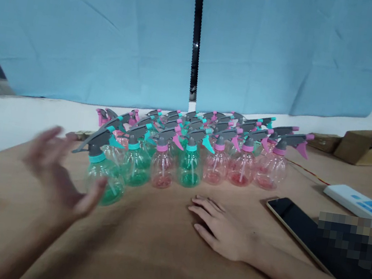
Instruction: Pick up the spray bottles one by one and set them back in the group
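Observation:
Several small spray bottles, green and pink with grey triggers, stand in rows on the brown table (154, 256). My left hand (58, 172) is raised and blurred, fingers spread, its thumb just in front of the nearest green spray bottle (105, 178) at the left end. My right hand (221, 229) lies flat on the table, palm down, fingers stretched toward a green bottle (189, 165) and a pink bottle (164, 164) in the front row. Neither hand holds anything.
A dark tablet (302, 227) lies to the right of my right hand. Behind it sit a white power strip (358, 205) and cardboard boxes (370, 146). A blue cloth wall (118, 31) closes off the back.

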`<state>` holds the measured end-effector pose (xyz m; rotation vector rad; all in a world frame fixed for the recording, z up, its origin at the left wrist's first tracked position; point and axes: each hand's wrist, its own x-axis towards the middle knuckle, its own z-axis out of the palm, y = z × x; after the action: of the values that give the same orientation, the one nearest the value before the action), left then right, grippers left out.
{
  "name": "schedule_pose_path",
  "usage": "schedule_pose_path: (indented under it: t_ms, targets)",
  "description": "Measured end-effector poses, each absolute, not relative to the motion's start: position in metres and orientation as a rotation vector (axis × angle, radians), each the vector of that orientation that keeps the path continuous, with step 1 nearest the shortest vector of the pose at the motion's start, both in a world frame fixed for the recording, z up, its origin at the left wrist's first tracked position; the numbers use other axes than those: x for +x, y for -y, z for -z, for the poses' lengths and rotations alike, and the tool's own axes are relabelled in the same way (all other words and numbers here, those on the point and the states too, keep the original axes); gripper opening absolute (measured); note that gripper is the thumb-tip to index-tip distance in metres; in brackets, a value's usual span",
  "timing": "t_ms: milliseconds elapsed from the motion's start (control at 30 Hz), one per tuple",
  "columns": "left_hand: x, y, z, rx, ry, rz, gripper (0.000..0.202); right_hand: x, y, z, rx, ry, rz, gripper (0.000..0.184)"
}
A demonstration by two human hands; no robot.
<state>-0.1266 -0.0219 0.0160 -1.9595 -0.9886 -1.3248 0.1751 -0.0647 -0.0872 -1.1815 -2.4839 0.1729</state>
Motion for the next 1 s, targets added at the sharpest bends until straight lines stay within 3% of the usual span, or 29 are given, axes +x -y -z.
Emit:
schedule_pose_path:
  t_ms: [133, 233, 367, 1000]
  targets:
    - [-0.07, 0.04, 0.018, -2.663, 0.658, 0.543, 0.043, 0.175, 0.065, 0.086, -1.187, 2.482, -0.167, 0.039]
    - [-0.045, 0.037, 0.052, -2.881, 0.803, 0.229, 0.044, 0.175, 0.065, 0.085, -1.187, 2.488, -0.165, 0.04]
    - [-0.04, 0.029, 0.072, -2.988, 1.07, 0.182, 0.053, 0.175, 0.065, 0.085, -1.154, 2.478, -0.162, 0.041]
    - [-0.04, 0.029, 0.069, -3.054, 1.061, 0.154, 0.05, 0.177, 0.064, 0.088, -1.146, 2.491, -0.172, 0.042]
